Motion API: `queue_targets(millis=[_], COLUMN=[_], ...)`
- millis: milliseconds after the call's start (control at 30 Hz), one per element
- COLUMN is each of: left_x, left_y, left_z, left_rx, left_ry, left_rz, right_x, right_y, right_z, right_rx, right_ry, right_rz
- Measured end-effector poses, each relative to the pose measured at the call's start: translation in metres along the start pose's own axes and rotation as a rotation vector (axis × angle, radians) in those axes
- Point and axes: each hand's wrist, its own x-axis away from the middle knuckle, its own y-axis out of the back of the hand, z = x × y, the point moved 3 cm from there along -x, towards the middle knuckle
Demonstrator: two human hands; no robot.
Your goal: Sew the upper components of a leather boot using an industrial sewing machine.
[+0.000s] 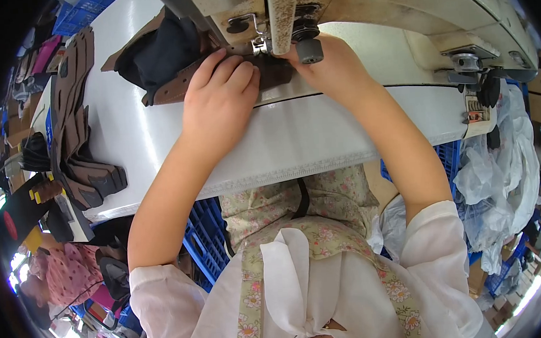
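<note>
A brown shoe upper (176, 88) with black cloth lining (161, 55) lies on the white bed of a sewing machine (372, 1), its right part under the needle area. My left hand (223, 100) is closed over its near edge, fingers bent and pressing it down close to the presser foot (262, 45). From the right, my right hand (332, 69) reaches in behind the machine's dark round knob (310, 50) and meets the right end of the upper. Most of that hand's fingers are hidden by the machine head, so their grip cannot be made out.
A row of overlapping brown cut pieces (73, 131) lies along the table's left edge. A measuring scale (283, 174) runs along the front edge. Clear plastic bags (497, 174) hang at the right, and blue crates (206, 235) stand below. Another person in pink (72, 274) sits at far left.
</note>
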Motion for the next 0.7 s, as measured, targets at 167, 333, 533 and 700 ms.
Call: queue_targets(millis=[167,333,533,700], left_x=[-0.002,-0.003,0.002,0.019], left_y=[-0.001,-0.002,-0.002,-0.001], left_z=[0.005,0.009,0.010,0.013], left_rx=[0.006,0.011,-0.016,-0.222], left_ry=[-0.001,0.003,-0.015,0.018], left_rz=[-0.018,-0.033,-0.011,-0.054], right_x=[-0.002,-0.004,-0.005,-0.005], right_y=[-0.003,-0.004,-0.003,0.005], right_z=[-0.004,-0.004,-0.004,0.000], right_rx=[-0.004,0.092,-0.003,-0.033], right_ry=[0.049,0.035,-0.021,-0.156], right_rz=[-0.038,-0.003,-0.018,0.046])
